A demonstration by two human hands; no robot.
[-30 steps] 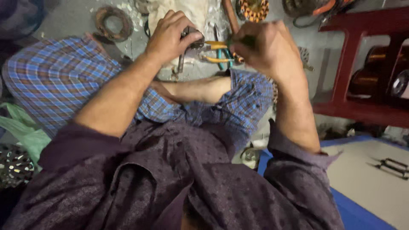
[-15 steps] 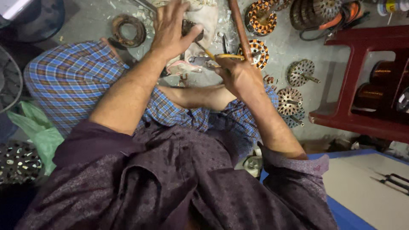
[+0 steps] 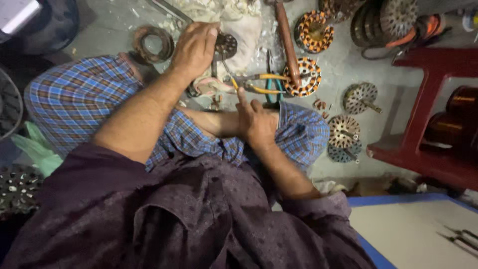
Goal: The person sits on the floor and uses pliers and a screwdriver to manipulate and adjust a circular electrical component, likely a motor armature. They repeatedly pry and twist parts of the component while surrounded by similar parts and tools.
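The left hand (image 3: 195,50) fingers curl over a dark round part (image 3: 225,45) (grip hidden); the right hand (image 3: 256,122) is empty, forefinger out toward the yellow-handled pliers (image 3: 251,82) just beyond it. A slipped part could jab the fingers.

A floor-level repair workshop for electric motors, most likely fan motors. The worker sits cross-legged on a bare grey concrete floor (image 3: 343,65) littered with scraps. Around the red stool (image 3: 428,99), the chosen landmark, lie the signs of the trade: left of it, several wound stators with orange and black copper coils (image 3: 303,77); just beside its near leg, finned metal rotors on shafts (image 3: 359,97); on its lower shelf, spools of copper winding wire (image 3: 460,102). Farther left of the stool rest yellow-handled pliers (image 3: 259,82) and a loose ring of old wire (image 3: 152,44).
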